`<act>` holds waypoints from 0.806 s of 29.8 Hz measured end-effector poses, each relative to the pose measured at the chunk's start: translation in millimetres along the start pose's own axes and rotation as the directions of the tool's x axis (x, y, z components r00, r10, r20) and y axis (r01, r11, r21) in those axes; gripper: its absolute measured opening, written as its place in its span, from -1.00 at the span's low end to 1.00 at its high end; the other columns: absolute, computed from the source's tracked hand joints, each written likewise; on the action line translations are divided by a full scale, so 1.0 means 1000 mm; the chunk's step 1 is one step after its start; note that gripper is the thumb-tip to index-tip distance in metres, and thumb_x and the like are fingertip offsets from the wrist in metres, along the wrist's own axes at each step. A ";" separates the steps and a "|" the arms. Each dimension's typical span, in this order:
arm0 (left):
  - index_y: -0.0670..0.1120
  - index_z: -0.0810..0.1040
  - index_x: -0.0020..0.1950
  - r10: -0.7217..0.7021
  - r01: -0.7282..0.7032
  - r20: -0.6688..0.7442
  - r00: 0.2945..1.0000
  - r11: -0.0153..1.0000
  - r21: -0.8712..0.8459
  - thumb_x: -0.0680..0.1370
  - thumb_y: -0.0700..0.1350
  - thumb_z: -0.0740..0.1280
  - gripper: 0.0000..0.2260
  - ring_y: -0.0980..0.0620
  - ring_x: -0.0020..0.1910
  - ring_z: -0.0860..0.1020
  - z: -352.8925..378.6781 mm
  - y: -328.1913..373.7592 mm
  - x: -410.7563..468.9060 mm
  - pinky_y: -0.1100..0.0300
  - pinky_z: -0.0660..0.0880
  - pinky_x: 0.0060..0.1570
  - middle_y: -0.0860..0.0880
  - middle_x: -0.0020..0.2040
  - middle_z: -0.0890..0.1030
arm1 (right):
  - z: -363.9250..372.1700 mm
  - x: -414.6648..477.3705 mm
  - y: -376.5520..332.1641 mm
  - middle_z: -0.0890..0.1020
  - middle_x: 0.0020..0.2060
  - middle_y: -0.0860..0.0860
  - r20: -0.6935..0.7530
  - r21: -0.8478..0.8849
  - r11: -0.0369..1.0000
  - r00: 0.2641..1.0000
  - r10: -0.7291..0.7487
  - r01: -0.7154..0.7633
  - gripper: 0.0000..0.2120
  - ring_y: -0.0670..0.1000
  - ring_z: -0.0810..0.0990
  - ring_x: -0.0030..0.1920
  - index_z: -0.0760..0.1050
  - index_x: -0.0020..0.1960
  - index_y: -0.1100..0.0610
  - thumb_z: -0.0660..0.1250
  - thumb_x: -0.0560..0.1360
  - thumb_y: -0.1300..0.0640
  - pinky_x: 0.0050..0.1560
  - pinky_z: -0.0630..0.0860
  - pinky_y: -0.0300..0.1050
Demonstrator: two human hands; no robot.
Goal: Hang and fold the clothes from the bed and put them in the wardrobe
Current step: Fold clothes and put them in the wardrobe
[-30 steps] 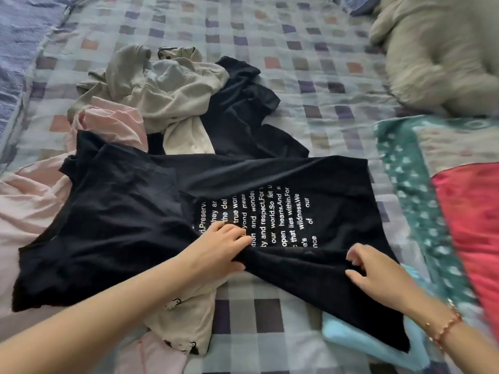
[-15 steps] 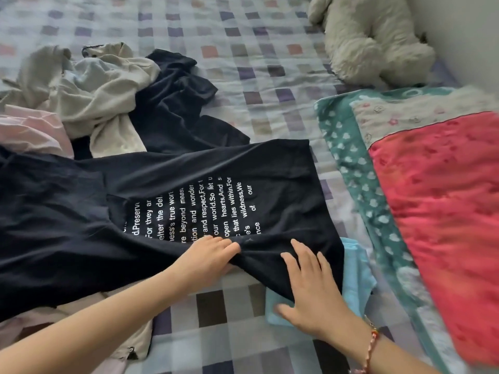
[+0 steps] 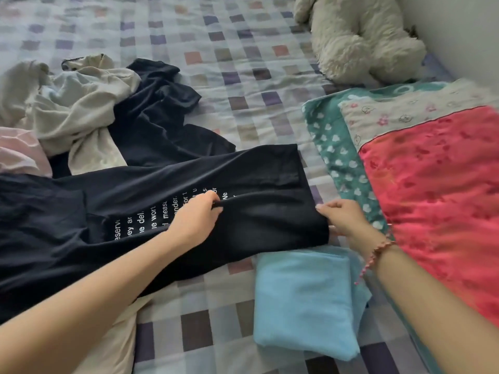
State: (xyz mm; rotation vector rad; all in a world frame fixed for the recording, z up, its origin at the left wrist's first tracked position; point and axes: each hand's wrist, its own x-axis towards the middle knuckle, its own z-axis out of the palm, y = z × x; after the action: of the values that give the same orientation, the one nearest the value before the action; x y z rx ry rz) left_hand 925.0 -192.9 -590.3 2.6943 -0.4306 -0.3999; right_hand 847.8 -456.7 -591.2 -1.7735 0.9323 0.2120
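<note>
Two hands, both on one black T-shirt (image 3: 81,228) with white lettering, spread flat across the near half of the bed sheet (image 3: 243,76). Left hand (image 3: 195,220): fingers curled, pinching a folded-over edge of the shirt mid-body, just beside the print. Right hand (image 3: 343,220): thumb on top, fingers tucked under, gripping the shirt's right-hand corner; one bead bracelet (image 3: 378,249) on that wrist. One folded light-blue cloth (image 3: 302,300) lies near, its far edge touching the shirt's near edge. Loose heap at far left: one beige garment (image 3: 81,109), one dark garment (image 3: 159,112), one pink garment (image 3: 19,155), all overlapping, the shirt's far edge lying over them. A further beige piece (image 3: 113,338) shows under the left forearm. Shirt's right edge sits just beside the green border of one red quilt (image 3: 432,184). One plush toy (image 3: 356,41) by the wall (image 3: 459,28). Bare checked sheet beyond the shirt toward the toy, and in a near strip left of the blue cloth.
</note>
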 end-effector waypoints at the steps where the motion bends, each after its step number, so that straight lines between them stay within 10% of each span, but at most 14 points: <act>1: -0.10 0.46 0.19 -0.007 0.009 -0.025 1.000 0.994 0.112 0.57 -0.10 0.25 -0.78 -0.12 0.13 0.46 0.007 0.005 0.002 0.04 0.36 0.07 -0.07 0.12 0.51 | 0.008 0.010 0.009 0.59 -0.29 0.09 0.000 -0.023 0.999 0.999 0.043 -0.043 -0.77 0.06 0.57 -0.19 0.47 -0.33 0.08 0.47 0.38 0.02 0.02 0.57 0.16; 4: -0.18 0.54 0.09 0.159 -0.136 -0.146 0.976 0.978 0.157 0.44 -0.24 0.37 -0.77 -0.19 0.04 0.53 0.026 0.019 -0.007 -0.01 0.44 -0.02 -0.13 0.07 0.55 | 0.031 0.018 0.019 0.66 -0.11 0.04 0.027 -0.088 0.993 0.996 0.087 -0.084 -0.45 0.08 0.62 -0.03 0.57 -0.04 0.10 0.49 0.19 -0.29 0.09 0.56 0.03; 9: -0.13 0.60 0.14 0.309 -0.310 0.055 0.950 0.898 0.314 0.51 0.05 0.09 -0.58 -0.12 0.21 0.54 0.052 0.005 -0.038 -0.14 0.47 0.16 -0.13 0.20 0.58 | 0.035 0.012 0.009 0.55 0.18 0.09 -0.078 -0.193 0.981 0.997 -0.012 -0.003 -0.55 0.14 0.50 0.21 0.47 0.25 0.26 0.38 0.47 0.02 0.23 0.43 -0.05; 14: -0.07 0.33 0.42 0.288 -0.340 0.185 0.940 0.846 0.411 0.60 0.26 -0.16 -0.41 -0.06 0.42 0.27 0.054 -0.052 -0.058 -0.09 0.08 0.31 -0.09 0.41 0.38 | 0.010 0.016 0.026 0.63 -0.07 0.14 -0.123 -0.214 0.976 0.992 0.024 -0.050 -0.78 0.14 0.58 -0.02 0.59 0.03 0.26 0.40 0.45 0.14 -0.05 0.46 -0.07; 19: -0.05 0.58 0.17 0.317 -0.319 0.039 0.948 0.934 0.162 0.61 0.15 0.03 -0.56 -0.06 0.16 0.57 0.038 -0.058 -0.049 0.07 0.45 0.19 -0.05 0.20 0.59 | 0.012 0.021 0.017 0.62 -0.04 0.18 -0.068 -0.188 0.970 0.987 0.142 -0.153 -0.76 0.16 0.58 -0.02 0.53 0.02 0.32 0.42 0.42 0.20 0.05 0.52 0.00; 24: -0.15 0.57 0.08 0.150 -0.153 -0.197 0.969 0.988 0.002 0.46 -0.18 0.40 -0.79 -0.17 -0.04 0.56 0.009 -0.019 0.011 0.02 0.49 -0.08 -0.09 0.01 0.58 | 0.029 0.039 -0.029 0.58 -0.02 0.11 -0.259 -0.272 0.961 0.958 -0.120 0.047 -0.81 0.15 0.52 0.06 0.51 0.03 0.22 0.35 0.48 0.13 0.05 0.41 -0.06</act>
State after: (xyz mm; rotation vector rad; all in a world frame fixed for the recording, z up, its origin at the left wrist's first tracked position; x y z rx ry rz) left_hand 936.5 -182.9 -608.7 2.6319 -0.5679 -0.0907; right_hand 901.9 -447.5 -603.7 -2.1236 1.0592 0.0351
